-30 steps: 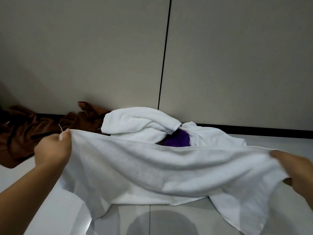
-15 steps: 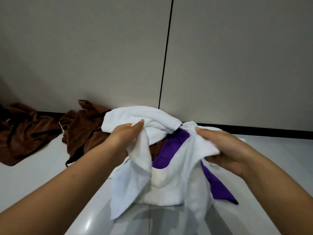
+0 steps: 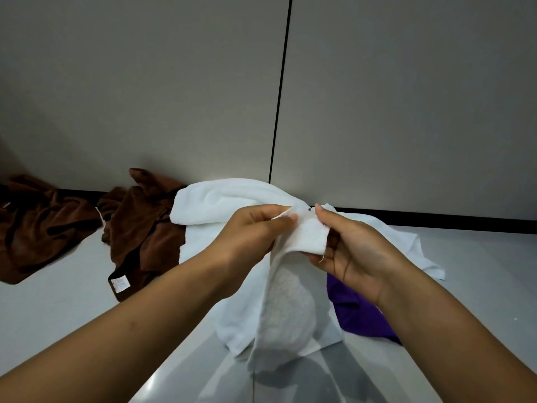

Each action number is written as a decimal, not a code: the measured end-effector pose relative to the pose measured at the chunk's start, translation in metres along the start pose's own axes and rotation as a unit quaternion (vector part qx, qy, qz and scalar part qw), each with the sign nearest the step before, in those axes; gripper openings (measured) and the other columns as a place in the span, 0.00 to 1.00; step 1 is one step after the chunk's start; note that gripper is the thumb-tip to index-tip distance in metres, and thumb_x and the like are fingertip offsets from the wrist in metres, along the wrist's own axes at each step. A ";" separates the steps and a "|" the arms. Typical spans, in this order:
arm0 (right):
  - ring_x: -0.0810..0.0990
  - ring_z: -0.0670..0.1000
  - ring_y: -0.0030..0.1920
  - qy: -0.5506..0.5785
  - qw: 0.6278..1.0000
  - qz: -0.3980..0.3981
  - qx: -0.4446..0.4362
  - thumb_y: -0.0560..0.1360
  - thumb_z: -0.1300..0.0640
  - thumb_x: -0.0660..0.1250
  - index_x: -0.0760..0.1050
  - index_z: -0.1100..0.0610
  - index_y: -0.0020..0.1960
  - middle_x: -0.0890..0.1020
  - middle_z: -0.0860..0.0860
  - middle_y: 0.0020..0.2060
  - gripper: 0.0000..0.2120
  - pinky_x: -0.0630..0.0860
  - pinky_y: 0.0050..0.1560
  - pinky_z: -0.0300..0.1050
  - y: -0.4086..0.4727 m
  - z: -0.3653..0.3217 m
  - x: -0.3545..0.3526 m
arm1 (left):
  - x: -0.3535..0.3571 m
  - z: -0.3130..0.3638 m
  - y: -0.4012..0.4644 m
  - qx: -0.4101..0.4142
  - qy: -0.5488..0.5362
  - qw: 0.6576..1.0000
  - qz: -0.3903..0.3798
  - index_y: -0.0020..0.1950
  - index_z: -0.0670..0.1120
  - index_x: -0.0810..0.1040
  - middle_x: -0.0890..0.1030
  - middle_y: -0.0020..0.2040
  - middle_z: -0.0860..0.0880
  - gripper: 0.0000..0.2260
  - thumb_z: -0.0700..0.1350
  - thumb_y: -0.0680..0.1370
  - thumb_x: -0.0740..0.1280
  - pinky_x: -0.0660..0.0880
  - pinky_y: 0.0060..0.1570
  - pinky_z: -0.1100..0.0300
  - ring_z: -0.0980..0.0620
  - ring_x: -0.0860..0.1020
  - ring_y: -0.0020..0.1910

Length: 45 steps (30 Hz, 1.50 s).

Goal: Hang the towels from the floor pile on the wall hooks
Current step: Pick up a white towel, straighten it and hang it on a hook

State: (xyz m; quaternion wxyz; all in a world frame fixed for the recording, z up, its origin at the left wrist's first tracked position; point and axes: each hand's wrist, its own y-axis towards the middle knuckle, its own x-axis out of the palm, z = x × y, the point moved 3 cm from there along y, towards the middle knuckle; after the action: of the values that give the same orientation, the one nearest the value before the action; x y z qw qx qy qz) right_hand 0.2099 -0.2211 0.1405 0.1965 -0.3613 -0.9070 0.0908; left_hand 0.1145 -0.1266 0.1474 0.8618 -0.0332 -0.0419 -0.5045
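Now I have the white towel (image 3: 286, 301) between my two hands, in front of the pile and above the floor (image 3: 58, 309). The upper corners are brought together at the top, and the rest hangs straight down from there, so the long axis is vertical and the lower end reaches almost to the floor, in front of another white towel (image 3: 220, 199) that lies against the wall (image 3: 406, 97).

The left hand (image 3: 250, 237) pinches the top edge: thumb and forefinger are closed on the cloth, and the other fingers are curled behind it. The right hand (image 3: 351, 251) holds the neighbouring corner, with the thumb on top and the fingers curled under the fold. Both hands grip the same short part of the edge and nearly touch each other, so neither is clearly nearer to the towel.

No hook is visible in this view; I judge they are higher on the wall, above the frame. So the next move, I think, is upward, and the gathered edge is already at the top, which is good for that.

A purple towel (image 3: 360, 312) lies under my right wrist, and two brown towels (image 3: 145, 237) lie to the left, near the wall
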 end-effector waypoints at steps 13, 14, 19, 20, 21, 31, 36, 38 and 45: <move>0.83 0.50 0.32 -0.048 0.999 -0.012 -0.009 0.81 0.50 0.56 0.77 0.61 0.43 0.84 0.55 0.34 0.18 0.79 0.31 0.41 -0.003 -0.003 0.010 | 0.006 -0.007 -0.003 0.028 0.121 0.991 -0.041 0.57 0.52 0.77 0.81 0.49 0.54 0.22 0.38 0.65 0.70 0.75 0.42 0.69 0.61 0.79 0.45; 0.82 0.49 0.31 -0.050 0.999 -0.013 -0.008 0.81 0.50 0.55 0.77 0.60 0.40 0.83 0.55 0.32 0.20 0.79 0.31 0.41 -0.003 -0.004 0.010 | 0.007 -0.007 -0.004 0.034 0.145 0.988 -0.039 0.59 0.51 0.75 0.80 0.50 0.53 0.23 0.36 0.66 0.70 0.75 0.43 0.69 0.61 0.78 0.44; 0.80 0.47 0.34 -0.207 0.977 0.012 -0.050 0.81 0.49 0.56 0.79 0.58 0.38 0.82 0.51 0.32 0.21 0.77 0.33 0.39 -0.004 -0.003 0.012 | 0.000 -0.001 -0.001 0.118 0.171 0.978 0.011 0.50 0.42 0.80 0.81 0.44 0.45 0.18 0.24 0.72 0.57 0.75 0.43 0.67 0.57 0.77 0.43; 0.80 0.47 0.35 -0.237 0.968 0.024 -0.074 0.80 0.50 0.56 0.79 0.58 0.37 0.82 0.52 0.33 0.20 0.76 0.35 0.40 -0.004 -0.003 0.012 | -0.003 0.001 0.001 0.128 0.180 0.975 0.033 0.44 0.44 0.80 0.81 0.41 0.47 0.19 0.24 0.71 0.56 0.74 0.41 0.68 0.58 0.77 0.41; 0.79 0.48 0.36 -0.268 0.956 0.040 -0.108 0.80 0.51 0.58 0.79 0.59 0.37 0.82 0.53 0.34 0.19 0.75 0.36 0.42 -0.004 -0.004 0.012 | -0.008 0.003 0.003 0.136 0.192 0.970 0.057 0.40 0.45 0.79 0.80 0.38 0.49 0.19 0.25 0.70 0.55 0.73 0.38 0.70 0.60 0.76 0.38; 0.74 0.34 0.53 -0.424 0.852 -0.039 -0.305 0.73 0.56 0.69 0.76 0.50 0.57 0.76 0.36 0.49 0.13 0.69 0.50 0.23 -0.015 0.003 0.036 | -0.036 0.047 0.011 0.189 0.351 0.906 0.143 0.28 0.49 0.75 0.75 0.25 0.52 0.16 0.30 0.65 0.56 0.65 0.24 0.71 0.61 0.71 0.25; 0.73 0.36 0.52 -0.448 0.822 -0.057 -0.347 0.73 0.55 0.69 0.74 0.50 0.58 0.75 0.38 0.47 0.13 0.69 0.53 0.25 -0.023 0.004 0.051 | -0.035 0.057 0.010 0.217 0.389 0.883 0.146 0.27 0.51 0.73 0.74 0.25 0.52 0.16 0.30 0.64 0.57 0.64 0.24 0.73 0.62 0.71 0.26; 0.72 0.37 0.51 -0.449 0.821 -0.055 -0.347 0.73 0.55 0.70 0.72 0.48 0.56 0.73 0.38 0.47 0.13 0.70 0.52 0.28 -0.022 0.006 0.053 | -0.034 0.058 0.009 0.227 0.383 0.882 0.153 0.26 0.51 0.73 0.74 0.25 0.52 0.14 0.33 0.63 0.57 0.64 0.25 0.73 0.61 0.71 0.26; 0.73 0.39 0.50 -0.420 0.833 -0.058 -0.356 0.71 0.56 0.71 0.66 0.42 0.44 0.73 0.41 0.46 0.15 0.71 0.50 0.30 -0.020 0.015 0.058 | -0.025 0.063 0.004 0.274 0.359 0.874 0.181 0.26 0.52 0.72 0.75 0.25 0.54 0.12 0.39 0.57 0.51 0.67 0.28 0.68 0.56 0.73 0.31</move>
State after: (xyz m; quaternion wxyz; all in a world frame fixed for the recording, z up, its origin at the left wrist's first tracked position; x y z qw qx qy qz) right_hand 0.1532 -0.1958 0.1497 -0.3403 -0.2801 -0.8913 -0.1067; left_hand 0.1036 -0.0963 0.2070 0.8683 0.3804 0.1406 -0.2856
